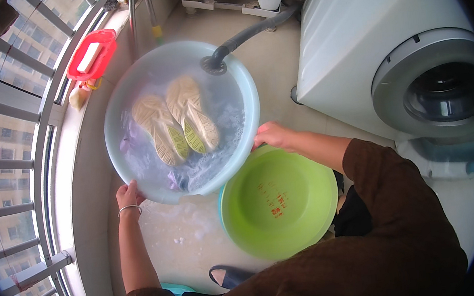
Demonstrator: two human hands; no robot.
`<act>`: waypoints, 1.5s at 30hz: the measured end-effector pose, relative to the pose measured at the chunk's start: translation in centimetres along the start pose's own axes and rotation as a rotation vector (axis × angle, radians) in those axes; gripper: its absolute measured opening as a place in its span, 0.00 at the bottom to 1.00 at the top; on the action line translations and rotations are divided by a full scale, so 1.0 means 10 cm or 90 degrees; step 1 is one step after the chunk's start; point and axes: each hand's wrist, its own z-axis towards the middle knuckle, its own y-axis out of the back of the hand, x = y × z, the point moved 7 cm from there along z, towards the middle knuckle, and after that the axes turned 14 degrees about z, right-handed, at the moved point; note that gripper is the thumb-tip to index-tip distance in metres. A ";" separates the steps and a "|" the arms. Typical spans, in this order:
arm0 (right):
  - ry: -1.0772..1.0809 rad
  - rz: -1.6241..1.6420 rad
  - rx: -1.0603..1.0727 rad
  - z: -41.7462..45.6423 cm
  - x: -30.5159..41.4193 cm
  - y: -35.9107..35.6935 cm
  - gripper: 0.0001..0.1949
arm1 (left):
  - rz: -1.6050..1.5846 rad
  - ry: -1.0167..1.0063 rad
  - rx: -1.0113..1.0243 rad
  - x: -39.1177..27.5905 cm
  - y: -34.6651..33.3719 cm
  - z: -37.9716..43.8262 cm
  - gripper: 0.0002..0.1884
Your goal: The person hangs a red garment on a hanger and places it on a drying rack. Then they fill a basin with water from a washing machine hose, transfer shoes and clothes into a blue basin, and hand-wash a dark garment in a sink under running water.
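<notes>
A large pale blue plastic basin [251, 103] holds cloudy, sudsy water. Two shoes lie in it with their cream and lime-green soles [176, 124] facing up, beside some submerged purplish things partly hidden by suds. My left hand [128, 195], with a bangle at the wrist, grips the basin's near left rim. My right hand [271, 135] holds the rim at its right side, fingers partly hidden beneath it. A lime-green plastic basin [319, 169] stands nearer to me, below my right hand, with red marks on its bottom and a blue rim showing under its left edge.
A grey drain hose [246, 34] reaches over the far rim of the blue basin. On the ledge at left are a red soap dish [110, 48] with a white bar. A front-loading washing machine [339, 50] stands at right. Suds and wet patches [181, 232] cover some floor near a dark slipper [233, 276].
</notes>
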 end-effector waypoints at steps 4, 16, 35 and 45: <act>-0.033 0.032 -0.001 -0.02 -0.08 -0.10 0.12 | -0.008 0.011 0.000 0.12 0.08 -0.08 0.14; -0.021 -0.430 -0.029 0.19 0.22 0.32 0.13 | -0.077 0.044 -0.038 0.24 0.07 -0.08 0.16; 0.515 -0.803 -0.062 1.16 1.98 0.21 0.17 | 0.060 -0.029 -0.014 0.28 0.09 -1.85 0.11; 0.518 -1.008 -0.121 0.72 1.69 1.07 0.15 | 0.421 -0.163 0.172 -0.04 -0.61 -2.11 0.23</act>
